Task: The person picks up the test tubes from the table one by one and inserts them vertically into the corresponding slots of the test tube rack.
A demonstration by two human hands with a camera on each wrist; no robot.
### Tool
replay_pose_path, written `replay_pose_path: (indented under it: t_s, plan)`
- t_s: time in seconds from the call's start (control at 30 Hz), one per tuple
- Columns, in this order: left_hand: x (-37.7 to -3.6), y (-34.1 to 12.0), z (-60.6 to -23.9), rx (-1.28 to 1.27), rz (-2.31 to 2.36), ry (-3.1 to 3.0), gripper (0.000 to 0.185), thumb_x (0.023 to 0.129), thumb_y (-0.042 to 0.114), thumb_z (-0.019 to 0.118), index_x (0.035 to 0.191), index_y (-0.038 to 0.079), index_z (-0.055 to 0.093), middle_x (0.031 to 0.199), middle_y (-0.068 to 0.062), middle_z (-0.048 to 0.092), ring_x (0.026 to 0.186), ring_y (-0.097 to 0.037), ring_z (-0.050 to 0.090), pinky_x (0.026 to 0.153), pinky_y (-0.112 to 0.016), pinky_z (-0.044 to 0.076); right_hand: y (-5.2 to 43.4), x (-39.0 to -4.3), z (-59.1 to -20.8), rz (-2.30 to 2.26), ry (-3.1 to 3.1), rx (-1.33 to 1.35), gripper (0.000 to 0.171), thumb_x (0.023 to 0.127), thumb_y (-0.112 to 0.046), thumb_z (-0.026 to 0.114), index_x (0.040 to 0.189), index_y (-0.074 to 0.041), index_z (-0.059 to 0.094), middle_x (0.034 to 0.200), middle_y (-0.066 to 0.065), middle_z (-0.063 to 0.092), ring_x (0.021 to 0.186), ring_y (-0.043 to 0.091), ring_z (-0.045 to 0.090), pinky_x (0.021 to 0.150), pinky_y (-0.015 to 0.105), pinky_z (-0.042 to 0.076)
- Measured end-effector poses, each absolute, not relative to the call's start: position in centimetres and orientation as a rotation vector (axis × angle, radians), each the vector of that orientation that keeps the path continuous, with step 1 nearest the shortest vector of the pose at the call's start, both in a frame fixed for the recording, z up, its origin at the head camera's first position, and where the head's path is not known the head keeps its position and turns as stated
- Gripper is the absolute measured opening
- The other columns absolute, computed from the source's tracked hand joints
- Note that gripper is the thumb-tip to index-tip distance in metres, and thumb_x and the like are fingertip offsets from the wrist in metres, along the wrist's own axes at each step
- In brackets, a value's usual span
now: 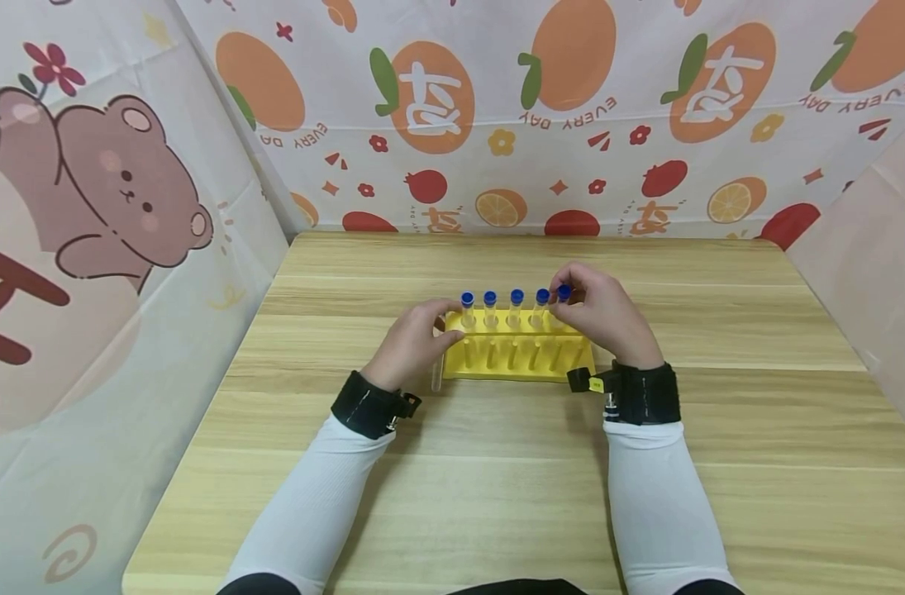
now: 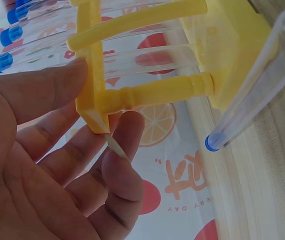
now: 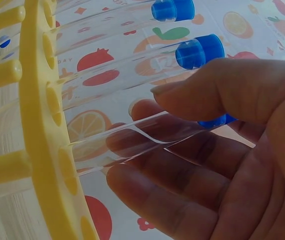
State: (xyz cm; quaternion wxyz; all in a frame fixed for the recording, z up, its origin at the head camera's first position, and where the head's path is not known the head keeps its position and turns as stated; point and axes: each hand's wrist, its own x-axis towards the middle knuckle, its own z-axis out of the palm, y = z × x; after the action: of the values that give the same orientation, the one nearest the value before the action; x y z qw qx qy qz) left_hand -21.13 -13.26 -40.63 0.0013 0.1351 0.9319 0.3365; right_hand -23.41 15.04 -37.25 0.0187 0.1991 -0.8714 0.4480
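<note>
Bare wooden table (image 1: 512, 496) fills the lower half of the head view, open for passage between the two sleeves. The yellow rack (image 1: 517, 354) with its blue-capped tubes (image 1: 516, 306) blocks the centre, flanked by the left hand (image 1: 411, 343) and right hand (image 1: 604, 318). A loose tube (image 1: 437, 376) lies just left of the rack. Printed cloth walls (image 1: 497, 116) close the top and sides.

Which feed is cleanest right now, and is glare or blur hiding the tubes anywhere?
Head view: evenly lit and sharp, with soft shadows under the arms; the yellow rack reads clearly. Left wrist view: the left hand is close and dim, and a loose tube looks washed out. Right wrist view: glare streaks cross the held tube; the right hand is shadowed and soft.
</note>
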Motion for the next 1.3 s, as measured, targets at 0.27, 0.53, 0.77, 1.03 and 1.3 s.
replay_pose_path:
  t_s: [0.27, 0.53, 0.77, 1.03, 1.3]
  plan:
    - [-21.11, -13.35, -40.66, 0.426, 1.049, 2.934, 0.042, 0.089, 0.017, 0.074, 0.129, 0.014, 0.062, 0.128, -0.004, 0.063, 0.101, -0.022, 0.06, 0.076, -0.034, 0.055, 14.95, -23.41, -37.29, 1.372, -2.718, 0.627, 0.016, 0.088, -0.006, 0.068, 0.102, -0.012, 0.063, 0.099, 0.003, 0.066, 0.09, 0.021, 0.06, 0.081, 0.037, 0.055]
    - [-21.3, -13.6, -40.47, 0.393, 1.077, 2.907, 0.055, 0.084, 0.013, 0.077, 0.135, 0.013, 0.056, 0.131, -0.005, 0.06, 0.106, -0.026, 0.06, 0.074, -0.033, 0.055, 14.9, -23.45, -37.22, 1.36, -2.74, 0.619, 0.019, 0.088, -0.007, 0.068, 0.105, -0.014, 0.064, 0.1, 0.004, 0.066, 0.09, 0.022, 0.06, 0.082, 0.038, 0.056]
    - [-21.45, -13.86, -40.62, 0.374, 1.094, 2.881, 0.067, 0.08, 0.005, 0.076, 0.142, 0.011, 0.05, 0.139, -0.009, 0.055, 0.104, -0.024, 0.06, 0.074, -0.034, 0.057, 14.85, -23.46, -37.26, 1.328, -2.769, 0.622, 0.022, 0.087, -0.008, 0.069, 0.107, -0.014, 0.064, 0.098, 0.003, 0.066, 0.088, 0.024, 0.057, 0.078, 0.036, 0.053]
    - [-21.68, -14.05, -40.7, 0.32, 1.079, 2.864, 0.071, 0.08, 0.007, 0.077, 0.144, 0.012, 0.047, 0.138, -0.009, 0.055, 0.104, -0.025, 0.06, 0.073, -0.035, 0.056, 14.8, -23.57, -37.27, 1.312, -2.768, 0.636, 0.023, 0.087, -0.01, 0.069, 0.109, -0.016, 0.065, 0.098, 0.003, 0.067, 0.09, 0.023, 0.057, 0.08, 0.038, 0.051]
    - [-21.99, -14.24, -41.01, 0.282, 1.017, 2.871, 0.072, 0.08, 0.009, 0.078, 0.145, 0.012, 0.046, 0.138, -0.01, 0.055, 0.1, -0.025, 0.061, 0.074, -0.037, 0.056, 14.78, -23.61, -37.28, 1.328, -2.773, 0.633, 0.025, 0.088, -0.011, 0.07, 0.112, -0.016, 0.065, 0.098, 0.002, 0.067, 0.09, 0.023, 0.058, 0.082, 0.039, 0.052]
